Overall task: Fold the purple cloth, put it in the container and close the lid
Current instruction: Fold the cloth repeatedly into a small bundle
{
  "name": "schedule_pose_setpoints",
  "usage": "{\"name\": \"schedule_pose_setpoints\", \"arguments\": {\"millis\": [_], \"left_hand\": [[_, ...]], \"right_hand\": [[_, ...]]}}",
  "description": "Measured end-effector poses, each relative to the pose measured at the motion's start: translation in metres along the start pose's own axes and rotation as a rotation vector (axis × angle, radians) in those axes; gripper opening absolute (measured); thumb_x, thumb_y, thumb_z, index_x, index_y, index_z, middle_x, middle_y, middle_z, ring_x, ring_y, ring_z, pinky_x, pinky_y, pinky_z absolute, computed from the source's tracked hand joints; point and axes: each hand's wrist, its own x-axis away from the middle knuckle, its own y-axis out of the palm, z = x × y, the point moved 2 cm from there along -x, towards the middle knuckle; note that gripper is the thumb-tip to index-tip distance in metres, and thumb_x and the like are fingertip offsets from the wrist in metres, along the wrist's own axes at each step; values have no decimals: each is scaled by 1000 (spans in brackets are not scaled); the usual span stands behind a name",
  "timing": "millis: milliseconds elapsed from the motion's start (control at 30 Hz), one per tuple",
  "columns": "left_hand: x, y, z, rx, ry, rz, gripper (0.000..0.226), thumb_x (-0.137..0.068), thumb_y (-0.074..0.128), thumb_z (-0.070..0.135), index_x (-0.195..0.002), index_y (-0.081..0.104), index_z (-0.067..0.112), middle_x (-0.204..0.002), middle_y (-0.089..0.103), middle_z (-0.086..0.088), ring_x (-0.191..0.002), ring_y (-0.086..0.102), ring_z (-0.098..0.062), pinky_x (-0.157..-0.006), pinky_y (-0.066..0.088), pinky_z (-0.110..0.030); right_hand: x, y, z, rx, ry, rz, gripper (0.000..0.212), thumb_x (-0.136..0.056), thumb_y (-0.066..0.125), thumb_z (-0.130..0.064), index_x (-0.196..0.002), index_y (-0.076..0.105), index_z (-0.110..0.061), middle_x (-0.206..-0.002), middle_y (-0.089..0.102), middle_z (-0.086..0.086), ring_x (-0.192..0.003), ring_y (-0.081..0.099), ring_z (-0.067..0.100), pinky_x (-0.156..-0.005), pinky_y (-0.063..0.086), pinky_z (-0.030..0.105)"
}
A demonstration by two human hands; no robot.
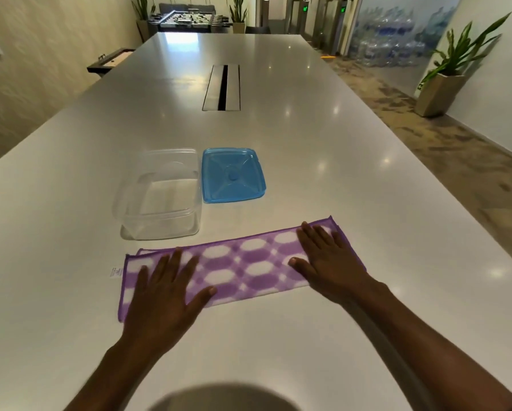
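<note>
Cloth (243, 264), purple with white ovals, lay on the white table (323, 161) as a long folded strip, running from lower left up to the right. A small white tag (115, 273) stuck out at its left end. My left hand (167, 295) lay flat on the left part of the strip, fingers spread wide and palm down, gripping nothing. My right hand (327, 262) lay flat on the right part in the same way, fingers spread and pointing away from me, also holding nothing. Just beyond the cloth's left half stood the clear container (160, 194), open and with nothing in it. Its blue lid (233, 175) lay flat on the table just to the right of the container. Farther up the table a metal cable slot (222, 88) was set into the surface.
</note>
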Motion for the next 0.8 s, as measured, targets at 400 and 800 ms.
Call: {"name": "schedule_pose_setpoints", "arguments": {"millis": [400, 800], "left_hand": [[25, -11, -49, 102, -212, -9, 91, -80, 14, 79, -151, 3, 23, -161, 2, -3, -148, 1, -19, -119, 2, -46], [9, -22, -42, 207, -132, 101, 92, -81, 25, 75, -151, 7, 17, -161, 11, -5, -148, 6, -17, -120, 0, -39]], "right_hand": [[9, -13, 35, -49, 139, 106, 83, -89, 15, -69, -147, 31, -11, -154, 33, 13, -142, 30, 26, -115, 27, 43], [49, -40, 22, -296, 664, 191, 39, -82, 63, -44, -79, 60, -5, -83, 56, 18, -78, 55, 38, -64, 45, 39]]}}
